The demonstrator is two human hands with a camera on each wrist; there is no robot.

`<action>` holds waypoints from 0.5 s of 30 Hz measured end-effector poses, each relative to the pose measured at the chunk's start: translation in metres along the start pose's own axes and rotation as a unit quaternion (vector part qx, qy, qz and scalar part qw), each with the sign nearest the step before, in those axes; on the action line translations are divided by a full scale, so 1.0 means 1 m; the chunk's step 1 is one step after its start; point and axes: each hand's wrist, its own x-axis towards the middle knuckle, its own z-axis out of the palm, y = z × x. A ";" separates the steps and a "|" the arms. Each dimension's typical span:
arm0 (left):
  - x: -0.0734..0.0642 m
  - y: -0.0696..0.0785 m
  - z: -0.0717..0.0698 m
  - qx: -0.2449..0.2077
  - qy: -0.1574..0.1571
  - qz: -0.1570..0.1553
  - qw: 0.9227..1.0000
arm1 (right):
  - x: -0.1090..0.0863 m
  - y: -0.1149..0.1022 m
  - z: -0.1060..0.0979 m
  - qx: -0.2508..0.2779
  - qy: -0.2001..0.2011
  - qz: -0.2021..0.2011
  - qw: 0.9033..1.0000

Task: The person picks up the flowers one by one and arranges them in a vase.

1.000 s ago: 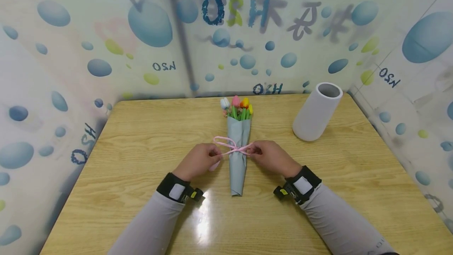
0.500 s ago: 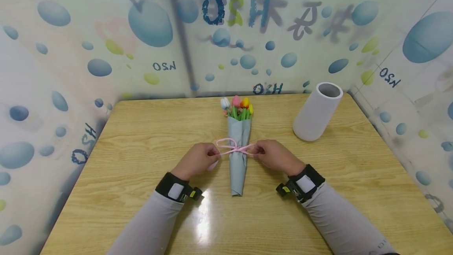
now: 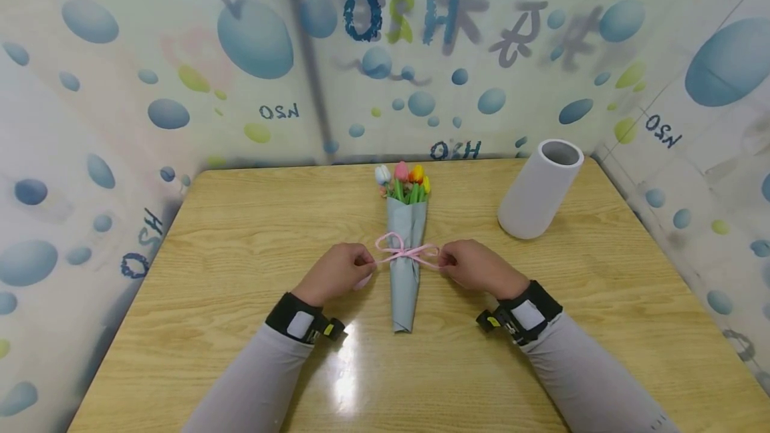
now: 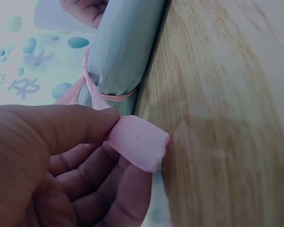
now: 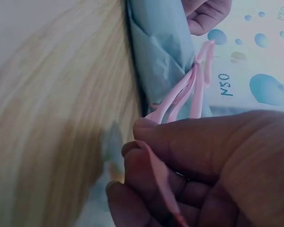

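A bouquet of tulips (image 3: 402,172) in pale blue wrapping paper (image 3: 404,299) lies on the table. Around its middle runs a pink ribbon (image 3: 406,254), knotted at the front with a loop on each side. My left hand (image 3: 338,274) pinches one ribbon tail between thumb and fingers; its flat pink end (image 4: 137,141) sticks out past the fingertips in the left wrist view. To the right of the bouquet, my right hand (image 3: 478,267) pinches the other tail, whose end (image 5: 162,179) hangs over the curled fingers in the right wrist view.
A white vase (image 3: 538,196) stands at the back right of the wooden table (image 3: 252,219). Behind and beside the table rise walls (image 3: 337,85) printed with blue and green drops.
My right hand has moved right, away from the knot, drawing its ribbon tail outward. The left loop has become smaller and drawn in toward the knot; my left hand has stayed nearly still.
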 end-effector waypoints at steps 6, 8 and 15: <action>0.000 0.000 0.001 -0.002 0.000 -0.003 1.000 | -0.011 0.007 -0.002 -0.002 -0.004 0.004 1.000; 0.000 0.000 0.001 -0.001 0.000 -0.005 1.000 | -0.014 0.009 -0.003 -0.003 -0.007 0.011 1.000; 0.000 0.000 0.001 -0.002 -0.001 -0.013 1.000 | -0.018 0.019 -0.005 -0.006 -0.011 0.023 1.000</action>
